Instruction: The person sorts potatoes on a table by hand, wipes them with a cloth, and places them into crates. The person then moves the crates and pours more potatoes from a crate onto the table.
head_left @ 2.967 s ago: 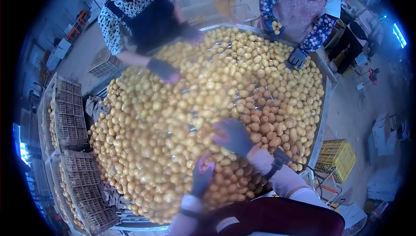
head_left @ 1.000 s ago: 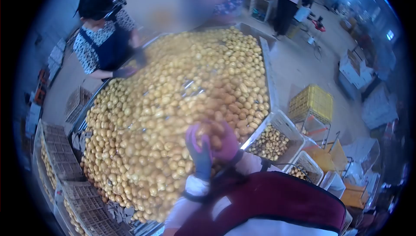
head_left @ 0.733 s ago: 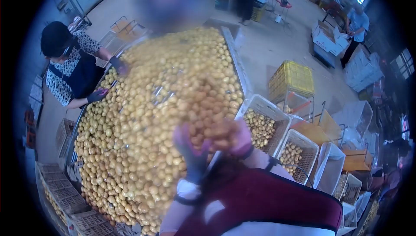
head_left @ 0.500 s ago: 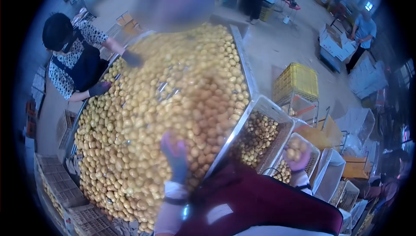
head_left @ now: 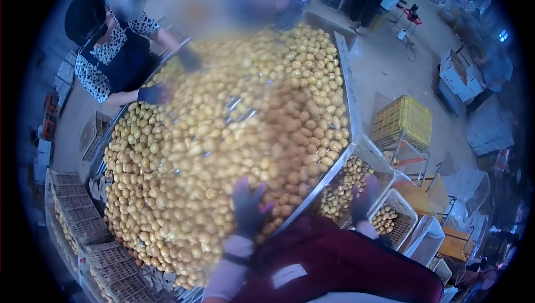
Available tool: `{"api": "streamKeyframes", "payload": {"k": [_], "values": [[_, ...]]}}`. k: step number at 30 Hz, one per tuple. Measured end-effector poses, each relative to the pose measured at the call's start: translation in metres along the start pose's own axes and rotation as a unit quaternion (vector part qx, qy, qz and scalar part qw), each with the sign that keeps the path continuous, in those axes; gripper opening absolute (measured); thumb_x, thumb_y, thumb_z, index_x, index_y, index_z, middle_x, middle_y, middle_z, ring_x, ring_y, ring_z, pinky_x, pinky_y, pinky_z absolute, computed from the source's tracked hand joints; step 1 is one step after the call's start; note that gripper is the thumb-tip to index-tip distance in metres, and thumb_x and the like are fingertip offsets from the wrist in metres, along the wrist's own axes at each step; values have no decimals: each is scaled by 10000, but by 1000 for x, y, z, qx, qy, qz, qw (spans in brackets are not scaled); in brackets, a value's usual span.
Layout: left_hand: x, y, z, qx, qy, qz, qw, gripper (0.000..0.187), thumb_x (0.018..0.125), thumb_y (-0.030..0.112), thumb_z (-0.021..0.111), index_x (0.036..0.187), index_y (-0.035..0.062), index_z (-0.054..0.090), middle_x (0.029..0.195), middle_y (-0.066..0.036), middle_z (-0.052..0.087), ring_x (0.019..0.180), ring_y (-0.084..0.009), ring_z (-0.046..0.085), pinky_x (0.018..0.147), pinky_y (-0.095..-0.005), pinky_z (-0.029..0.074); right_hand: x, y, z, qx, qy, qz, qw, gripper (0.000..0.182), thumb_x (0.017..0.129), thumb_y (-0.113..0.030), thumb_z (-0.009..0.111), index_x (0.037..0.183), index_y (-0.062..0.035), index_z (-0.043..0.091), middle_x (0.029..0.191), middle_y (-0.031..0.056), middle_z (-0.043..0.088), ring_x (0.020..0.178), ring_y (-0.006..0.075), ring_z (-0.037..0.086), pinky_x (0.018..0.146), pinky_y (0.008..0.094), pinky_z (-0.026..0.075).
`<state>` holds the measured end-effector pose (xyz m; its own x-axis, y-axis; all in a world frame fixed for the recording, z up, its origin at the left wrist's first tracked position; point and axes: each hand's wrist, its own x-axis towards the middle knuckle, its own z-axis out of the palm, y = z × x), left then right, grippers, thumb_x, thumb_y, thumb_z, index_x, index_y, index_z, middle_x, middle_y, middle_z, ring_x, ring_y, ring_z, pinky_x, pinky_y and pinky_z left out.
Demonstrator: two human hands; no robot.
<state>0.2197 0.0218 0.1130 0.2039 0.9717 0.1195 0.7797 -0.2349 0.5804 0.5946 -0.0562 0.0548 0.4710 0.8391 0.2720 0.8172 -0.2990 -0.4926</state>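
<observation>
We are sorting small yellow fruit (head_left: 223, 136) heaped across a big metal sorting table (head_left: 344, 80), and every place below is told from that table. Our left hand (head_left: 248, 208), gloved in dark blue, lies spread on the pile at the table's near edge, fingers fanned over the fruit and pinching nothing that we can make out. Our right hand (head_left: 363, 198), gloved the same, hangs off the table's right rim above the white crates; it blurs, so we cannot tell whether it holds fruit or is empty.

We judge the step to be the drop-off: picked fruit goes into the nearer white crate (head_left: 356, 177), hard against the rim and already part full, or into the second white crate (head_left: 393, 219) just beyond it. The next move likely calls for the right hand to swing over the rim to the heap beside the left one.

The rim is raised metal, so the wrist must clear it. Room is tight on that right side: crates, then a yellow crate (head_left: 402, 119) on a stand farther out. Across the table a co-worker (head_left: 114, 52) in a spotted shirt works the far left edge, well apart from us. Slatted crates (head_left: 83, 219) line the table's near-left side.
</observation>
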Motion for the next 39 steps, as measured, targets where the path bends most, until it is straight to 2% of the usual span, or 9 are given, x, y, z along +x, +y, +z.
{"api": "streamKeyframes", "payload": {"k": [2, 3, 7, 10, 18, 21, 25, 30, 39], "values": [[-2, -5, 4, 46, -35, -7, 998, 616, 761, 482, 764, 1279, 172, 643, 1476, -283, 415, 1348, -500, 387, 1133, -596, 289, 64, -112, 12, 169, -71, -212, 960, 555, 857, -297, 690, 1329, -48, 541, 1393, 202, 490, 1310, 410, 446, 1107, 500, 345], [0, -5, 5, 69, -62, -20, 995, 616, 769, 487, 758, 1285, 172, 641, 1484, -282, 410, 1355, -498, 381, 1136, -598, 284, 79, -141, 32, 97, -181, -245, 948, 580, 882, -400, 654, 1357, -90, 538, 1444, 201, 450, 1344, 427, 404, 1127, 530, 306], [4, -4, 2, 52, -63, -36, 996, 611, 812, 508, 717, 1324, 188, 626, 1488, -263, 413, 1361, -487, 375, 1140, -601, 276, 126, -192, 117, 16, -128, -360, 924, 666, 890, -499, 619, 1463, -192, 478, 1516, 179, 383, 1390, 443, 335, 1136, 614, 246], [6, 0, -4, 38, -75, -55, 995, 605, 841, 527, 685, 1349, 205, 616, 1462, -238, 440, 1338, -473, 395, 1126, -608, 284, 183, -206, 162, 71, -107, -320, 939, 674, 878, -494, 628, 1479, -236, 467, 1534, 162, 370, 1361, 456, 359, 1101, 659, 260], [16, 7, -13, 70, -46, -42, 996, 633, 851, 571, 663, 1375, 225, 581, 1474, -190, 429, 1316, -457, 417, 1104, -611, 311, 292, -242, 246, -119, -17, -290, 950, 685, 847, -409, 647, 1473, -225, 440, 1549, 136, 341, 1385, 399, 332, 1079, 672, 251], [9, 6, -4, 124, -8, -37, 992, 648, 855, 600, 648, 1381, 230, 569, 1479, -181, 428, 1320, -461, 425, 1115, -608, 312, 310, -267, 255, 27, 17, -296, 955, 471, 842, -300, 652, 1291, -178, 583, 1324, 138, 546, 1215, 363, 518, 1000, 586, 391], [6, 6, -1, 134, -7, -38, 990, 666, 855, 617, 642, 1398, 241, 553, 1483, -177, 427, 1325, -462, 435, 1118, -609, 320, 290, -313, 231, 123, -221, -358, 899, 249, 853, -308, 666, 1004, -113, 700, 933, 123, 687, 908, 319, 664, 820, 473, 499], [9, 9, -6, 148, -18, -41, 988, 659, 852, 618, 642, 1391, 245, 562, 1479, -173, 431, 1324, -453, 435, 1117, -607, 320, 272, -342, 221, -200, -332, -399, 831, 350, 832, -399, 687, 1011, -98, 698, 981, 127, 707, 940, 305, 676, 809, 432, 505], [6, 1, -3, 75, -21, -40, 996, 708, 855, 586, 663, 1439, 221, 500, 1483, -200, 394, 1355, -479, 351, 1132, -628, 248, 272, -333, 204, -130, -440, -296, 838, 444, 839, -373, 679, 1191, -109, 619, 1149, 169, 668, 1049, 338, 661, 849, 469, 530]]}}
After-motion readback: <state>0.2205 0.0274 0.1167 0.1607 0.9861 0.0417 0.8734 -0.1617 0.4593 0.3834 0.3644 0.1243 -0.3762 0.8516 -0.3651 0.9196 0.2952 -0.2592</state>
